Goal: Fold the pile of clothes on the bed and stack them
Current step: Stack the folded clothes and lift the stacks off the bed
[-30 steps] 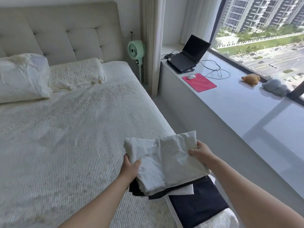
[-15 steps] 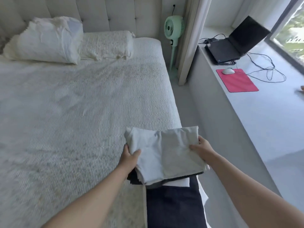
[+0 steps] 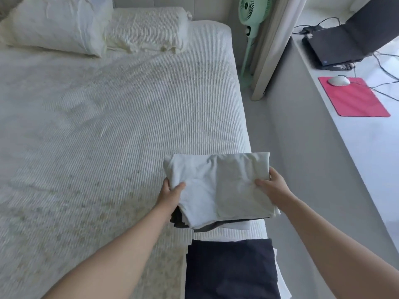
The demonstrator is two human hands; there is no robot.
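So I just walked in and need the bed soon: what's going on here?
A person is holding a small stack of folded clothes over the right edge of the bed. The left hand grips its left side and the right hand its right side, thumbs on the white garment on top, with darker pieces underneath. Nearer the person lies a folded dark garment on something white. Two pillows sit at the head of the bed.
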